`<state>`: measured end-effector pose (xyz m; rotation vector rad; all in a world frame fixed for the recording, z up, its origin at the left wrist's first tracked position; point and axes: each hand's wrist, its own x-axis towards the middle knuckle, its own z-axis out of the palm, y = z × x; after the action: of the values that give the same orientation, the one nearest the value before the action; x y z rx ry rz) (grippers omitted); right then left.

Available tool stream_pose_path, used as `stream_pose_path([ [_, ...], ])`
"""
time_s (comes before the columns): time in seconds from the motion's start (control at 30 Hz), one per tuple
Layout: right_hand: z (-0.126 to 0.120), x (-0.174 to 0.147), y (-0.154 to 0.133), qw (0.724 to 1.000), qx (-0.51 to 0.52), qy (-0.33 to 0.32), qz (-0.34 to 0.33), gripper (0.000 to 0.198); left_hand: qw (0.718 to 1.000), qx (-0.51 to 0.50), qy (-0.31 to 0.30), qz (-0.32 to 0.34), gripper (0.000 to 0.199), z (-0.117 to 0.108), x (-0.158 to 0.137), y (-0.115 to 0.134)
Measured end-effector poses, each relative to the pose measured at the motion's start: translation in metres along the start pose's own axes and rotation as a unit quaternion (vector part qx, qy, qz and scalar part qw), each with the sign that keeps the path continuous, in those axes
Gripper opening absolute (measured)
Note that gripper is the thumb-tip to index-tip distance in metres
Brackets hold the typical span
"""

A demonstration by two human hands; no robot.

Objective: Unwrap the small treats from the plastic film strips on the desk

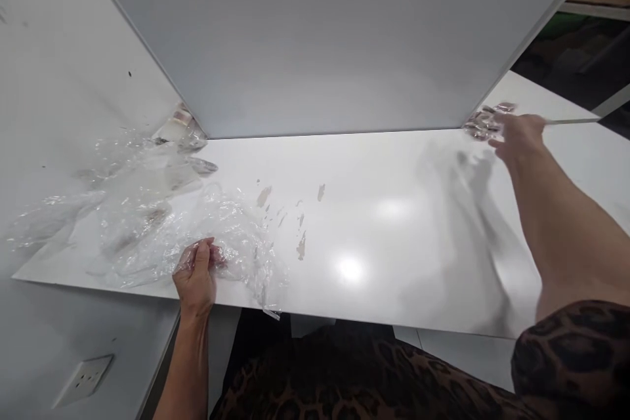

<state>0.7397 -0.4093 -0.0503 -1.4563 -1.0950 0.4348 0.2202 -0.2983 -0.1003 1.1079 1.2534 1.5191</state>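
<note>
**Left hand grips clear film at the near edge; right hand reaches the far right corner**

The left hand (197, 270) rests at the near edge of the glossy white tabletop (394, 223), its fingers curled and pinching a fold of crumpled, transparent plastic film (162, 223). The film spreads in a loose heap across the left part of the table, from the near edge back toward the far left corner, where it meets the wall.

The right hand (516, 138) is stretched out to the far right corner of the table. It is blurred, so whether its fingers are spread or closed cannot be told. It is touching or just beside a small wad of clear plastic with brownish pieces in it (487, 121), which lies where the grey upright partition panel (335, 39) ends.

Small brownish scraps (300, 246) lie scattered on the bare surface just right of the film heap, near the middle of the table. A white wall socket (83, 379) sits low at the near left, below the table edge.
</note>
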Motion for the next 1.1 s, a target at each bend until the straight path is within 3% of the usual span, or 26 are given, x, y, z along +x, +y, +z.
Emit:
stream_pose_path([
  [0.17, 0.030, -0.035, -0.029, 0.994, -0.091, -0.052, -0.027, 0.057, 1.000, 0.005, -0.001, 0.028, 0.039, 0.004, 0.000, -0.001],
  [0.23, 0.052, -0.052, -0.046, 0.984, -0.131, -0.105, -0.054, 0.063, 0.997, 0.038, -0.037, 0.059, 0.039, 0.010, -0.012, 0.004],
  [0.33, 0.106, -0.090, -0.074, 0.958, -0.137, -0.233, -0.098, 0.076, 0.973, 0.078, -0.188, 0.113, 0.036, 0.017, -0.046, 0.021],
  [0.4, 0.144, -0.118, -0.090, 0.931, -0.112, -0.319, -0.142, 0.082, 0.929, 0.085, -0.334, 0.136, 0.037, 0.018, -0.069, 0.034],
  [0.43, 0.160, -0.131, -0.098, 0.916, -0.092, -0.352, -0.168, 0.076, 0.899, 0.090, -0.402, 0.146, 0.037, 0.016, -0.078, 0.040],
  [0.5, 0.186, -0.150, -0.110, 0.893, -0.052, -0.394, -0.210, 0.044, 0.872, 0.115, -0.449, 0.156, 0.035, 0.007, -0.087, 0.051],
  [0.57, 0.202, -0.161, -0.121, 0.884, -0.026, -0.409, -0.223, 0.020, 0.880, 0.157, -0.431, 0.123, 0.053, -0.010, -0.089, 0.060],
  [0.63, 0.214, -0.167, -0.131, 0.883, -0.009, -0.415, -0.217, 0.022, 0.884, 0.188, -0.423, 0.070, 0.078, -0.028, -0.086, 0.069],
  [0.67, 0.218, -0.170, -0.135, 0.882, -0.001, -0.421, -0.211, 0.022, 0.874, 0.195, -0.442, 0.055, 0.077, -0.037, -0.084, 0.072],
  [0.77, 0.225, -0.174, -0.140, 0.889, 0.010, -0.422, -0.178, 0.018, 0.830, 0.191, -0.521, 0.058, 0.033, -0.054, -0.074, 0.081],
  [0.8, 0.226, -0.175, -0.139, 0.901, 0.006, -0.405, -0.158, 0.019, 0.826, 0.181, -0.532, 0.050, 0.027, -0.057, -0.068, 0.083],
  [0.87, 0.223, -0.176, -0.133, 0.932, -0.015, -0.346, -0.106, 0.028, 0.847, 0.146, -0.512, 0.014, 0.028, -0.060, -0.046, 0.089],
  [0.93, 0.216, -0.177, -0.124, 0.959, -0.046, -0.275, -0.042, 0.035, 0.890, 0.108, -0.443, -0.017, 0.031, -0.056, -0.007, 0.100],
  [1.03, 0.201, -0.180, -0.111, 0.976, -0.093, -0.191, 0.047, 0.037, 0.960, 0.089, -0.265, 0.027, 0.031, -0.038, 0.088, 0.130],
  [1.1, 0.192, -0.185, -0.100, 0.977, -0.113, -0.153, 0.093, 0.035, 0.983, 0.073, -0.158, 0.061, 0.030, -0.019, 0.170, 0.157],
])
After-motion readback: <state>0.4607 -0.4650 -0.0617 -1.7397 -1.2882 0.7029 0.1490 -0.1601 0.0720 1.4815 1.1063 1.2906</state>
